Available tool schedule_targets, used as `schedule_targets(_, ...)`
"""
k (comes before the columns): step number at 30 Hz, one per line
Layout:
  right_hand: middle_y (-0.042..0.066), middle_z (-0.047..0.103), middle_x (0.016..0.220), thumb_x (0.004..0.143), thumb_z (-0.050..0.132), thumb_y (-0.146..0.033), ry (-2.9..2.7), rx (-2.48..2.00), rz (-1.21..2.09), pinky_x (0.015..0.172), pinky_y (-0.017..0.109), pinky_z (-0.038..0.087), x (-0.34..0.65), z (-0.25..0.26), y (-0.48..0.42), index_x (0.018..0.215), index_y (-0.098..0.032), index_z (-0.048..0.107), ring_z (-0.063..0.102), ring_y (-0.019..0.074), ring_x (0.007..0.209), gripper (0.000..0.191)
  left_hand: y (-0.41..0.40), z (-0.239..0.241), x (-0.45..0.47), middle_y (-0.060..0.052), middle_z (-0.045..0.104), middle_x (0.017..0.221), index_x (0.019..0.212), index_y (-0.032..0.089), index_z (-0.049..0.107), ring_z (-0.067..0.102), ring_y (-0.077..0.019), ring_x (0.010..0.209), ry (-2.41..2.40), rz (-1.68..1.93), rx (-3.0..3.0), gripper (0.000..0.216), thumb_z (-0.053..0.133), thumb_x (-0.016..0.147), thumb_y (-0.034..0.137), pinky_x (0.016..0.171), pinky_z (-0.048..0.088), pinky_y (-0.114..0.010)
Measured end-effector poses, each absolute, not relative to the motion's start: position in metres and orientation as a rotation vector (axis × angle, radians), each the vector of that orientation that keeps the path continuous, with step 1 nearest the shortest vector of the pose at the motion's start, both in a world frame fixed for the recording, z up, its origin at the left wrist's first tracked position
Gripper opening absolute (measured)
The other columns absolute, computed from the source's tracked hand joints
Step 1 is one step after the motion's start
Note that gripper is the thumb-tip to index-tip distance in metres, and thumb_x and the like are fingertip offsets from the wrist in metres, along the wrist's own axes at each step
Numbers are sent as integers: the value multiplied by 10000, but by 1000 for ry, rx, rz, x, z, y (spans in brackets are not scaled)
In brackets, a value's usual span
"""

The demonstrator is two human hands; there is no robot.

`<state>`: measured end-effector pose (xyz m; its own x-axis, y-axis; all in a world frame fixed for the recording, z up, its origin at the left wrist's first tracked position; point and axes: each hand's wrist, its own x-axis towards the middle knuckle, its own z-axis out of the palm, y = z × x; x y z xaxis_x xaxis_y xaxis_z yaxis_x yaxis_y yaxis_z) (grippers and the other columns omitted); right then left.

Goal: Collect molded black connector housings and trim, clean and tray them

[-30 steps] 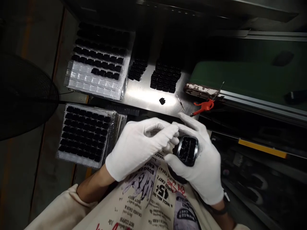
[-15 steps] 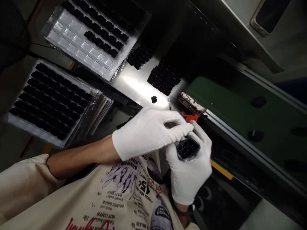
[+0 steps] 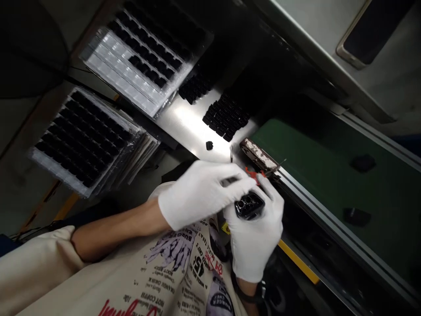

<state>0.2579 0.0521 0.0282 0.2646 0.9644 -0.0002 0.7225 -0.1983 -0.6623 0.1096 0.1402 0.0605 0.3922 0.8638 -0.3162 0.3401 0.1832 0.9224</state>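
My right hand, white-gloved, is wrapped around a small glossy black plastic part. Two ring-shaped openings show on the part's upturned face. My left hand, in a white glove too, is closed in a pinch at the part's upper edge, against the fingers of my right hand. Whatever lies between its fingertips is hidden. Just beyond the fingertips is a tool with red handles and a thin metal tip, partly covered by my hands.
Black parts stand grouped on the metal bench, with one lone part nearer. Trays of black parts are stacked left; a half-filled tray lies behind. A green conveyor belt carries parts at right. A phone rests upper right.
The black part has turned in my right hand, so its ringed openings show instead of its cell-like hollow. My left hand stays pinched beside it. The whole view has shifted slightly.
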Motion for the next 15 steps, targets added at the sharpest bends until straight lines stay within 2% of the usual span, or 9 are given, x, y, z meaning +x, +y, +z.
schedule_targets(3, 123, 673, 1510, 1011, 722, -377, -1645, -1986, 457, 1140, 590, 550, 268, 12, 62, 1286, -227, 771, 652, 372, 1364, 317, 150, 53, 115, -9, 825, 931, 961, 219, 862, 742, -157, 840, 996, 470, 1805, 279, 708, 1087, 414, 744, 539, -293)
schedule_targets(6, 172, 701, 1452, 1012, 644, -357, -1846, -1885, 248, 1087, 612, 530, 278, -21, 78, 1129, -196, 791, 635, 439, 1366, 248, 161, 38, 111, -10, 793, 815, 935, 237, 864, 720, -188, 774, 1020, 299, 2077, 330, 720, 1057, 507, 630, 439, -343)
schedule_targets(9, 174, 733, 1391, 971, 623, -338, -1977, -1695, -9, 997, 572, 550, 276, -65, 105, 1105, -196, 760, 659, 437, 1315, 239, 172, 12, 100, 9, 792, 798, 950, 267, 861, 721, -183, 776, 1172, 249, 2021, 254, 748, 981, 492, 633, 443, -311)
schedule_targets(12, 170, 761, 1340, 912, 663, -324, -2051, -1552, -152, 1038, 564, 550, 255, -96, 135, 1124, -188, 729, 689, 420, 1267, 261, 189, -20, 83, 28, 738, 690, 776, 236, 790, 634, -150, 639, 1254, 227, 1856, 199, 754, 859, 414, 584, 430, -294)
schedule_targets(15, 243, 734, 1387, 891, 654, -421, -2131, -1635, -118, 1097, 633, 525, 223, -109, 156, 1203, -128, 736, 671, 477, 1289, 436, 214, -49, 52, 27, 716, 633, 687, 227, 763, 612, -157, 616, 1244, 243, 1508, 160, 844, 759, 344, 606, 470, -299)
